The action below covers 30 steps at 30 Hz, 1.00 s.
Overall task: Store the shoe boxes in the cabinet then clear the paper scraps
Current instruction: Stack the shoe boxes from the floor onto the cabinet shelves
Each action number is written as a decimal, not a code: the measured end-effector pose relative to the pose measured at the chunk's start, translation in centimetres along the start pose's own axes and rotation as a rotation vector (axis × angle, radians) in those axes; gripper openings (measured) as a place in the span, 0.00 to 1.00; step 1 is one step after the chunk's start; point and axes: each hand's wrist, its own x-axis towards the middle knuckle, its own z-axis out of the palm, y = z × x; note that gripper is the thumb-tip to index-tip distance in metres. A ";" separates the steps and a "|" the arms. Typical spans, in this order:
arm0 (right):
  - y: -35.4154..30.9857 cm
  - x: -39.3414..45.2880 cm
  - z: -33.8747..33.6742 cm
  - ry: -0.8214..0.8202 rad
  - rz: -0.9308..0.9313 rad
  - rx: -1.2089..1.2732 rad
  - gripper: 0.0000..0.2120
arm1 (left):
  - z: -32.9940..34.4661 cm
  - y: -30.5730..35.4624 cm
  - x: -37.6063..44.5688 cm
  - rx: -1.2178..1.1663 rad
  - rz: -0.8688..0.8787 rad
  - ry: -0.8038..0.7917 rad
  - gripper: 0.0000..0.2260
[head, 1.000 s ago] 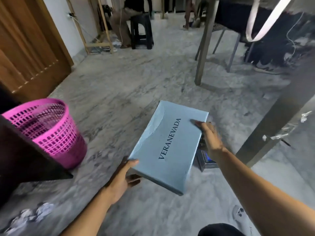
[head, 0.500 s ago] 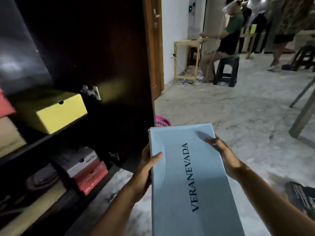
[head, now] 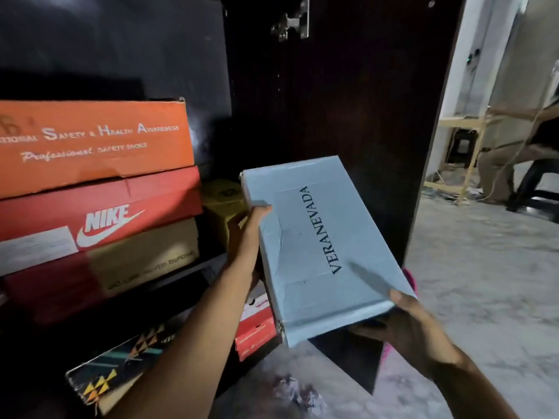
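1. Dark wood cabinet (head: 348,101) fills the upper centre of the frame, its shelf at left stacked with boxes.
2. Orange box (head: 90,143) at left reads "Safety & Health Awareness", "Professional safety shoes"; the red box (head: 99,216) beneath reads "NIKE".
3. Pale blue shoe box (head: 320,249), centre frame, reads "VERANEVADA"; the storing step is in hand, and next it likely needs sliding into a shelf gap.
4. Left hand (head: 245,237) grips its side, right hand (head: 411,325) its near end.
5. Paper scraps (head: 299,394) lie on the floor, bottom centre.
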 end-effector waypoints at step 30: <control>-0.8 25.2 18.0 0.053 -0.072 -0.718 0.25 | -4.7 -1.7 6.2 0.523 0.213 -0.031 0.29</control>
